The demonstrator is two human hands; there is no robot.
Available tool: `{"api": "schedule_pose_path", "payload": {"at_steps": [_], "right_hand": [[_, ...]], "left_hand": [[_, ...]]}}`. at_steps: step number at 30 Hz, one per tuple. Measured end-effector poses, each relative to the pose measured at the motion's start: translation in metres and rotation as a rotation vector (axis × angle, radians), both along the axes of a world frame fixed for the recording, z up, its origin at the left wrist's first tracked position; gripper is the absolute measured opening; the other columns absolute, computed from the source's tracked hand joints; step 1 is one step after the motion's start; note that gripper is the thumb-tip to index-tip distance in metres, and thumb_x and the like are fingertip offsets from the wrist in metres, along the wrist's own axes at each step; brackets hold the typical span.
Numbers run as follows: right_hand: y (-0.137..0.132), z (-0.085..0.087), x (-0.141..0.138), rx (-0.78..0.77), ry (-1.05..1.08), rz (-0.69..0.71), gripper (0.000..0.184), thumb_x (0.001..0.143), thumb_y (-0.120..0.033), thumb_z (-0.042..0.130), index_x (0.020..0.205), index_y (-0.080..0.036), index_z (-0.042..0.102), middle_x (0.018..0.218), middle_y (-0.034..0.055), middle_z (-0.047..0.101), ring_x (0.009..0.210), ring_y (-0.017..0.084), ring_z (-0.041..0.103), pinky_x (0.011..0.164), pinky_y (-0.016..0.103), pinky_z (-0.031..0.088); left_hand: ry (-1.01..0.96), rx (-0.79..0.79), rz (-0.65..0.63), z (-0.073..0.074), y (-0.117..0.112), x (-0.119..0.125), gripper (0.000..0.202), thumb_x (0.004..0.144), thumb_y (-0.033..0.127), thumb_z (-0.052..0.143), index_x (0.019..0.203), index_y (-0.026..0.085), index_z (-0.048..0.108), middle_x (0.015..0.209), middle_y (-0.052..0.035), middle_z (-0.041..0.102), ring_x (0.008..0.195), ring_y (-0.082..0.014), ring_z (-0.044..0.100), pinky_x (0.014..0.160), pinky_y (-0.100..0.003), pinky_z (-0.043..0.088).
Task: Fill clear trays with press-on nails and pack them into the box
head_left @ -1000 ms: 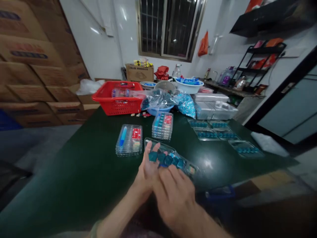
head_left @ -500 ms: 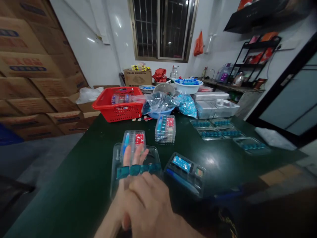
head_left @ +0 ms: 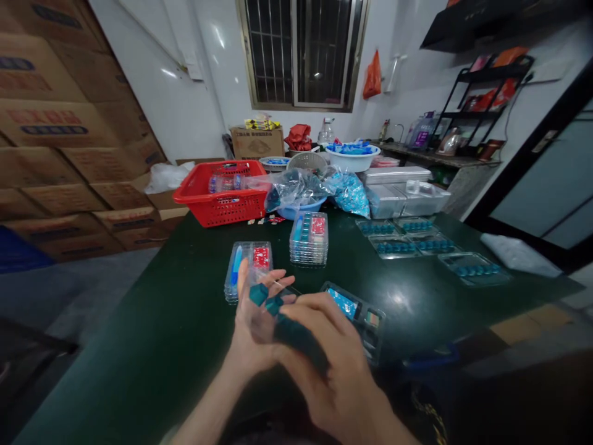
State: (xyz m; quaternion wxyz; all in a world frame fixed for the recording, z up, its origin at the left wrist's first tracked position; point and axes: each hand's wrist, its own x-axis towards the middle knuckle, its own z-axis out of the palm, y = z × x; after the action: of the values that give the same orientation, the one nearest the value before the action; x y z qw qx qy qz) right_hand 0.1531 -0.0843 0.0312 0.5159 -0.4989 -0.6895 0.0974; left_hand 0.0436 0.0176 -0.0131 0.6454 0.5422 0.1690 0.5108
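Observation:
A clear plastic tray with a row of teal faceted pieces (head_left: 258,294) is held tilted above the table, between my two hands. My left hand (head_left: 254,337) supports it from behind, fingers stretched out and seen partly through the plastic. Over the near side curls my right hand (head_left: 333,352), its thumb and fingers at the teal row and hiding part of it. Just beyond my left hand lies a stack of packed clear trays (head_left: 229,278) with a blue pen-like item and a red patterned piece. Partly behind my right hand is another clear tray (head_left: 377,334) with a blue patterned piece.
Farther back stand a taller stack of packed trays (head_left: 309,247), a red basket (head_left: 217,207) and a bag of blue pieces (head_left: 349,194). Several clear trays with teal rows (head_left: 396,247) lie at the right. Cardboard boxes (head_left: 50,123) line the left wall.
The clear tray with teal pieces has gone from nearly flat to steeply tilted. My right hand has moved right and opened around its near side; my left hand has turned along with the tray.

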Motion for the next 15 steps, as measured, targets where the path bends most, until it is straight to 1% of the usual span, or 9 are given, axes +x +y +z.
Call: {"api": "schedule_pose_path", "payload": {"at_steps": [1,3,4,6,8,9,11,13,15], "right_hand": [[-0.004,-0.007,0.003,0.015,-0.050,-0.060,0.039,0.082,-0.028,0.057,0.118,-0.018,0.047,0.113,0.0084,0.049,0.104,0.020,0.049,0.088,0.034,0.044],[-0.009,-0.023,0.008,0.095,-0.195,-0.169,0.055,0.077,-0.035,0.064,0.124,-0.016,0.044,0.118,0.0125,0.047,0.109,0.026,0.046,0.088,0.040,0.043],[-0.011,-0.032,0.010,0.148,-0.255,-0.215,0.054,0.077,-0.032,0.065,0.124,-0.015,0.046,0.116,0.0135,0.048,0.108,0.027,0.046,0.086,0.042,0.043],[-0.013,-0.045,0.014,0.259,-0.299,-0.300,0.039,0.079,-0.017,0.061,0.117,-0.015,0.052,0.107,0.0123,0.054,0.101,0.025,0.051,0.083,0.040,0.044],[-0.014,-0.051,0.020,0.322,-0.257,-0.381,0.032,0.079,-0.005,0.056,0.109,-0.016,0.057,0.100,0.0101,0.058,0.096,0.021,0.055,0.082,0.037,0.045],[-0.015,-0.052,0.024,0.329,-0.220,-0.417,0.031,0.079,-0.003,0.055,0.107,-0.017,0.057,0.099,0.0096,0.059,0.094,0.020,0.056,0.081,0.035,0.045],[-0.018,-0.050,0.037,0.270,-0.128,-0.457,0.028,0.081,-0.006,0.054,0.106,-0.017,0.058,0.097,0.0086,0.061,0.091,0.019,0.057,0.079,0.033,0.047],[-0.020,-0.047,0.053,0.142,0.033,-0.477,0.025,0.083,-0.013,0.054,0.107,-0.019,0.057,0.093,0.0061,0.062,0.084,0.017,0.059,0.074,0.029,0.049],[-0.022,-0.047,0.068,0.003,0.235,-0.479,0.023,0.084,-0.021,0.054,0.107,-0.021,0.057,0.087,0.0030,0.063,0.075,0.014,0.060,0.067,0.026,0.050]], "left_hand": [[-0.065,-0.027,-0.023,0.000,-0.002,0.004,0.117,0.045,0.047,0.081,0.136,0.041,0.009,0.126,-0.0088,0.045,0.118,-0.0387,0.040,0.091,-0.054,0.040],[-0.166,-0.084,-0.078,0.000,-0.006,0.010,0.107,0.052,0.046,0.078,0.136,0.039,0.012,0.127,-0.0108,0.044,0.120,-0.0393,0.039,0.091,-0.054,0.039],[-0.213,-0.123,-0.109,-0.001,-0.008,0.013,0.103,0.055,0.043,0.077,0.136,0.038,0.014,0.128,-0.0114,0.043,0.121,-0.0391,0.037,0.092,-0.054,0.038],[-0.268,-0.192,-0.165,-0.004,-0.014,0.019,0.099,0.057,0.041,0.077,0.136,0.037,0.017,0.129,-0.0118,0.043,0.122,-0.0384,0.036,0.093,-0.053,0.037],[-0.273,-0.243,-0.219,-0.007,-0.018,0.024,0.099,0.056,0.042,0.077,0.135,0.036,0.019,0.128,-0.0120,0.044,0.121,-0.0376,0.038,0.094,-0.052,0.037],[-0.257,-0.260,-0.231,-0.008,-0.019,0.026,0.096,0.058,0.043,0.076,0.135,0.035,0.020,0.127,-0.0122,0.046,0.119,-0.0367,0.041,0.092,-0.051,0.039],[-0.161,-0.288,-0.200,-0.009,-0.018,0.027,0.080,0.068,0.043,0.070,0.133,0.031,0.026,0.120,-0.0128,0.052,0.111,-0.0332,0.050,0.086,-0.047,0.044],[0.009,-0.299,-0.108,-0.008,-0.013,0.026,0.056,0.078,0.039,0.061,0.127,0.023,0.037,0.108,-0.0130,0.059,0.097,-0.0284,0.059,0.077,-0.040,0.048],[0.167,-0.293,-0.034,-0.006,-0.007,0.026,0.041,0.081,0.035,0.057,0.116,0.016,0.047,0.093,-0.0117,0.064,0.083,-0.0241,0.063,0.067,-0.033,0.050]]}}
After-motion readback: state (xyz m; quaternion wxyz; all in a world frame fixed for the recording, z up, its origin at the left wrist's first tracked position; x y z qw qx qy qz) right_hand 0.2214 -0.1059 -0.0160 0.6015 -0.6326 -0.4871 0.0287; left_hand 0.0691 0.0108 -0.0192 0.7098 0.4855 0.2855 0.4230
